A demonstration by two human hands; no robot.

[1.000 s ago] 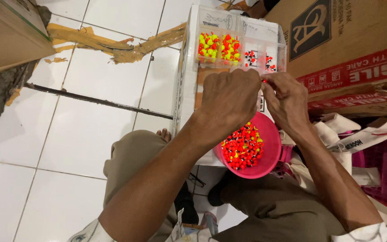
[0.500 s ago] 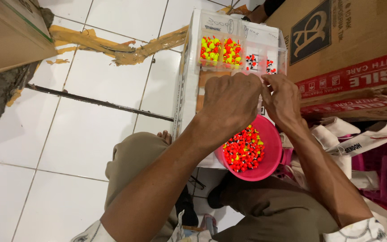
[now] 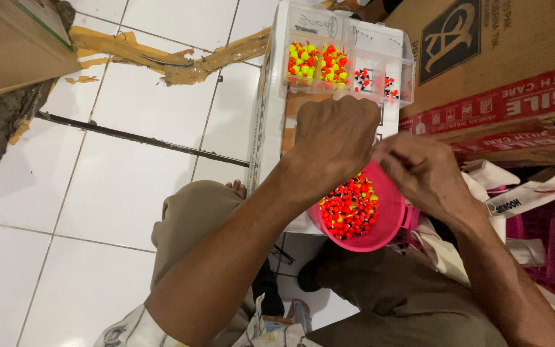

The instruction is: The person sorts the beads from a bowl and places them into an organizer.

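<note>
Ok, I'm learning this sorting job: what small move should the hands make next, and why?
Probably carry one bead to the clear tray. Both hands, left and right, are bunched above the pink bowl of red beads, and the tray's compartments hold sorted beads.

Open white floor [image 3: 117, 186] lies to the left, with room to pass. Ahead, the clear box [image 3: 348, 58] blocks the way. Cartons [image 3: 502, 71] wall off the right side. Both hands, left [image 3: 335, 138] and right [image 3: 422, 173], crowd the space over the pink bowl [image 3: 387, 225].
</note>
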